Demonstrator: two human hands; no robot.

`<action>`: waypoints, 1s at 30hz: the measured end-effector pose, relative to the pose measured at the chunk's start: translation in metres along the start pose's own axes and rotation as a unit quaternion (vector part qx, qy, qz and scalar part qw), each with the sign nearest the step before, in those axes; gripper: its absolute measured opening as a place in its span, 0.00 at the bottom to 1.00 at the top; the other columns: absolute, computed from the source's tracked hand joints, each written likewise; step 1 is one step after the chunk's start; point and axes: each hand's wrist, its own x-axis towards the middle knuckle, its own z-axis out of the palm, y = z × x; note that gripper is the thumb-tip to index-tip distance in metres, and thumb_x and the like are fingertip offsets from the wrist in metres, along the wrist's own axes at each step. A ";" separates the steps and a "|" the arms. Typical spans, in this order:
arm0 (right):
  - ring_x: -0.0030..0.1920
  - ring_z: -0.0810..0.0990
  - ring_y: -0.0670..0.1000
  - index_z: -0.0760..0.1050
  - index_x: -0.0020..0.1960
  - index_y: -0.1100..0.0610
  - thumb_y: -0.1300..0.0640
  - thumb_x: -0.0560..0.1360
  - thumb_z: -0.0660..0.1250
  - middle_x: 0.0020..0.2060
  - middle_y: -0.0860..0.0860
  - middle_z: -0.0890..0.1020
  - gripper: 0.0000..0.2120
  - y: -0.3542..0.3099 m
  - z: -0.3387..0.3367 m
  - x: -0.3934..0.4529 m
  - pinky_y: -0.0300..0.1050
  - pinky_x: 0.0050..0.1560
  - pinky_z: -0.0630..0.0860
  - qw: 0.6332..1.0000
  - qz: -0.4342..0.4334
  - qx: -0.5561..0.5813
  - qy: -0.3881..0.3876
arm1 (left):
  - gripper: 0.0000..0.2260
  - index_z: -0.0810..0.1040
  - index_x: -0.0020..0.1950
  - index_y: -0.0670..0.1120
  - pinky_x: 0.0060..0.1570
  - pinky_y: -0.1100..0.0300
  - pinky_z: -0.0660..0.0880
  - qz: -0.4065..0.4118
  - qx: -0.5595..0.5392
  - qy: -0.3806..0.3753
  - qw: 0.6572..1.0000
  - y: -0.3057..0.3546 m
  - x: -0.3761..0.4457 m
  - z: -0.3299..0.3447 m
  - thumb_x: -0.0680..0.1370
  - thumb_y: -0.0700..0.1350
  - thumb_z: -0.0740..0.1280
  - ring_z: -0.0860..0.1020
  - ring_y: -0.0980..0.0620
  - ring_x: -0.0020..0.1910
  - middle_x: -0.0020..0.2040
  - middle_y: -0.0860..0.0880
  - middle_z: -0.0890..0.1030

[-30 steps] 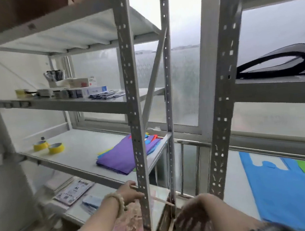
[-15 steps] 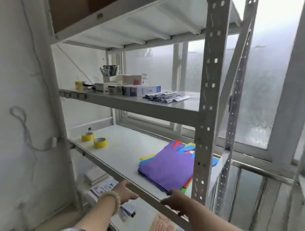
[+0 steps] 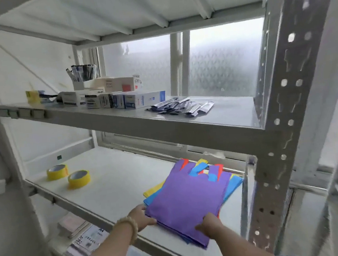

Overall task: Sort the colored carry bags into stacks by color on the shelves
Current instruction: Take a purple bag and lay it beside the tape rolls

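We find the bag stack (image 3: 188, 203) lying flat on the middle shelf (image 3: 116, 184), at its right end and reaching to the front edge. The top bag is purple, with its handles pointing toward the back. Blue, yellow and red bags show beneath it, fanned out at the left side, the right side and at the handles. The near corner of the stack overhangs the front edge slightly.

Our left hand (image 3: 140, 216) grips the stack's left near corner, with the fingers going under the bags and out of sight. A bead bracelet (image 3: 129, 227) sits on that wrist. Our right hand (image 3: 210, 226) holds the stack's near edge, thumb lying on the purple bag; we cannot tell how its fingers lie beneath.

Two yellow tape rolls (image 3: 69, 175) stand at the left end of the same shelf, well apart from the stack. The perforated steel post (image 3: 284, 118) rises just right of the stack, at the shelf's right front corner.

On the upper shelf (image 3: 164, 126) we note small boxes (image 3: 121, 99) in a row toward the left, a cup of sachets (image 3: 83, 74) behind them, and loose sachets (image 3: 180, 107) spread near the middle. Papers (image 3: 85, 237) lie on the lowest level, below the left hand. A frosted window (image 3: 219, 61) is behind the rack.
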 end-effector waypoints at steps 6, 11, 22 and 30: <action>0.21 0.58 0.39 0.75 0.32 0.48 0.42 0.56 0.76 0.23 0.45 0.66 0.15 -0.007 -0.008 0.029 0.28 0.19 0.54 0.979 0.078 0.189 -0.009 | 0.28 0.65 0.70 0.41 0.60 0.54 0.73 0.045 0.065 -0.053 0.995 0.015 0.079 -0.018 0.72 0.42 0.70 0.76 0.44 0.62 0.64 0.39 0.76; 0.57 0.78 0.54 0.74 0.62 0.57 0.59 0.76 0.58 0.64 0.57 0.76 0.16 0.007 0.022 0.054 0.41 0.48 0.70 0.972 0.170 0.140 0.087 | 0.30 0.68 0.68 0.37 0.59 0.52 0.73 0.062 0.055 -0.095 0.992 0.015 0.125 -0.011 0.69 0.39 0.74 0.76 0.40 0.61 0.62 0.36 0.76; 0.51 0.77 0.54 0.74 0.50 0.55 0.57 0.73 0.61 0.51 0.55 0.78 0.07 0.009 0.046 0.075 0.39 0.45 0.66 0.953 0.258 0.138 0.076 | 0.29 0.65 0.70 0.36 0.66 0.58 0.66 0.074 0.086 -0.106 0.988 0.006 0.155 0.009 0.73 0.42 0.71 0.71 0.44 0.66 0.68 0.40 0.70; 0.63 0.75 0.55 0.69 0.67 0.57 0.53 0.72 0.64 0.64 0.54 0.74 0.24 0.004 0.069 0.092 0.42 0.60 0.72 0.915 0.360 0.151 0.106 | 0.34 0.61 0.72 0.39 0.67 0.58 0.67 0.016 0.113 -0.054 0.992 -0.009 0.159 0.013 0.73 0.53 0.69 0.67 0.44 0.70 0.70 0.41 0.67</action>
